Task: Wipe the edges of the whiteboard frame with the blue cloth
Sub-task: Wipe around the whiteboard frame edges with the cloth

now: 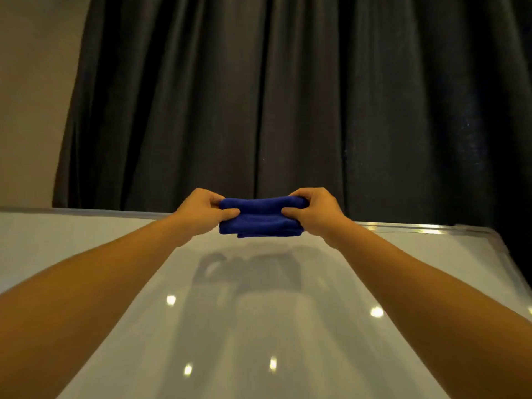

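A folded blue cloth (260, 216) is held in the air between both hands, just above the far edge of the whiteboard. My left hand (201, 211) pinches its left end and my right hand (313, 211) pinches its right end. The whiteboard (259, 326) lies flat below my arms, glossy white, with light spots and the shadow of my hands on it. Its silver metal frame (403, 227) runs along the far edge and turns down the right side; the far edge behind the cloth is hidden.
A dark grey curtain (288, 96) hangs right behind the board's far edge. A beige wall (31, 96) shows at the left. The frame's rounded far right corner (495, 234) is in view.
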{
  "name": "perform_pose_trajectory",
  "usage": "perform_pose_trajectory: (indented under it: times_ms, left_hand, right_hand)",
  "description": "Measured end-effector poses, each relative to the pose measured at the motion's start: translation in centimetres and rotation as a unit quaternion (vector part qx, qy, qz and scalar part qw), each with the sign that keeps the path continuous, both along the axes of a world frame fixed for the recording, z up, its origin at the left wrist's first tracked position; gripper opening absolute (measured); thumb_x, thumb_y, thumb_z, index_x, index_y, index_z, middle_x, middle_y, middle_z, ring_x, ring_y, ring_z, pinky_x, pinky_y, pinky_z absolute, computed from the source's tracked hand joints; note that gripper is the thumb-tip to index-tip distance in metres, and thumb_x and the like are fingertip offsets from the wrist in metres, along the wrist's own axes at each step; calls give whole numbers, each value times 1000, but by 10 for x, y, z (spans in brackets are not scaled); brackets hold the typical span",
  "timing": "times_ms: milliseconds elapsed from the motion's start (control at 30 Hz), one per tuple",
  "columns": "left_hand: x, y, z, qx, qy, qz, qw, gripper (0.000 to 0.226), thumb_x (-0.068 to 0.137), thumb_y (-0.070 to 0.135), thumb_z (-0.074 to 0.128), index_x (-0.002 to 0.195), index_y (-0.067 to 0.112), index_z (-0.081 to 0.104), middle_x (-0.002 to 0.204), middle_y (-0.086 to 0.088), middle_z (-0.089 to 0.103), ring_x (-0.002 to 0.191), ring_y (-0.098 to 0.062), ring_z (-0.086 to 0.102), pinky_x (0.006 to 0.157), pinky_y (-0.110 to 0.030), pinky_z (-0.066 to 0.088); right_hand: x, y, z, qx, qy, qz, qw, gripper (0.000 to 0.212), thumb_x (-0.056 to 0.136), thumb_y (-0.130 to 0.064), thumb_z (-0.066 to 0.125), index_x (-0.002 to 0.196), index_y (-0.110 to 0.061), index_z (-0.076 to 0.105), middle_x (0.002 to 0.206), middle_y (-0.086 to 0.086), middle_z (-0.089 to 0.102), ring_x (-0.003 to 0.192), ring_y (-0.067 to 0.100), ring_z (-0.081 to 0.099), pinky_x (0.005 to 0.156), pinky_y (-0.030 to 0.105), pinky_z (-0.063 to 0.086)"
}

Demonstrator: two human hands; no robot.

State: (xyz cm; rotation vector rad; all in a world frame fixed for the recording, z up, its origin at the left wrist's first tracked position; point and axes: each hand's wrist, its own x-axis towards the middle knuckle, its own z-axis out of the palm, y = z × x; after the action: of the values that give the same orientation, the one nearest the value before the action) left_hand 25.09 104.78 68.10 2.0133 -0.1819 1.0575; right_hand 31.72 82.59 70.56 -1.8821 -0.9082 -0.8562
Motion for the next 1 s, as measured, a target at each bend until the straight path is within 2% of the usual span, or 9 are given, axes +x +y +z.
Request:
perform_pose_trajectory:
  times_ms: [133, 200, 267, 333, 400, 500, 667, 800, 1000]
  left_hand:
    - [42, 49, 13, 33, -12, 25, 999, 14, 89, 26, 70, 99, 17, 73, 83, -2, 71, 85, -20, 67, 66, -27, 49]
    - [60, 68, 17, 90, 13, 68, 994, 22, 90, 35, 66, 104, 19, 71, 89, -3, 69, 87, -23, 65, 73, -33, 51]
    - [73, 80, 18, 107, 10, 114, 988, 33, 92, 43, 59, 112, 17, 65, 105, -10, 69, 99, -31, 62, 89, -43, 50]
    - [82, 86, 15, 105, 6, 139, 985, 39, 94, 46, 55, 117, 15, 61, 117, -14, 67, 108, -35, 60, 95, -45, 46]
    - [87, 90, 14, 121, -11, 141, 982, 33, 95, 41, 52, 114, 16, 60, 117, -14, 67, 108, -36, 59, 93, -44, 42]
    - [90, 98, 7, 148, -72, 130, 978, 23, 98, 35, 42, 107, 18, 54, 114, -15, 68, 105, -35, 60, 93, -45, 40]
    - [99, 125, -37, 245, -105, 171, 949, 78, 91, 68, 27, 149, 16, 32, 150, -12, 45, 137, -34, 40, 115, -50, 29]
    - [113, 143, -62, 325, -58, 188, 925, 111, 65, 91, -4, 156, 28, -3, 168, -8, -2, 153, -38, -6, 120, -58, -6]
    - [115, 126, -56, 328, 5, 245, 912, 126, 45, 94, -7, 151, 28, -23, 165, -10, -21, 148, -46, -20, 116, -68, -5]
  right_hand:
    - [16, 60, 7, 35, -65, -114, 991, 14, 84, -14, 72, 98, -16, 69, 96, 6, 65, 84, 19, 59, 59, 10, 40]
    - [20, 85, 5, -8, -91, -213, 973, 21, 89, -17, 67, 110, -16, 63, 114, 8, 58, 94, 21, 55, 75, 21, 46]
    - [22, 109, -5, -113, -199, -388, 893, 33, 91, -23, 64, 122, -17, 55, 131, 11, 47, 112, 29, 47, 92, 40, 44]
    - [21, 134, -21, -170, -308, -426, 833, 45, 90, -27, 61, 133, -19, 49, 145, 16, 39, 128, 38, 37, 104, 49, 34]
    - [23, 160, -38, -220, -311, -346, 857, 54, 92, -35, 46, 144, -21, 40, 155, 16, 32, 139, 40, 28, 112, 52, 22]
    - [38, 182, -56, -270, -209, -303, 890, 77, 89, -69, 17, 154, -33, -2, 166, 2, -4, 151, 30, -9, 118, 48, -10]
    - [58, 118, -75, -243, -161, -423, 858, 86, 72, -93, 3, 139, -50, -29, 160, -10, -26, 145, 28, -29, 114, 51, -21]
    - [51, 79, -78, -155, -51, -482, 861, 95, 63, -97, -1, 144, -51, -20, 161, -6, -26, 145, 35, -28, 116, 55, -17]
    - [65, 188, -81, -217, -147, -326, 908, 79, 71, -93, 3, 143, -62, -8, 163, -14, -15, 143, 26, -32, 106, 44, -33]
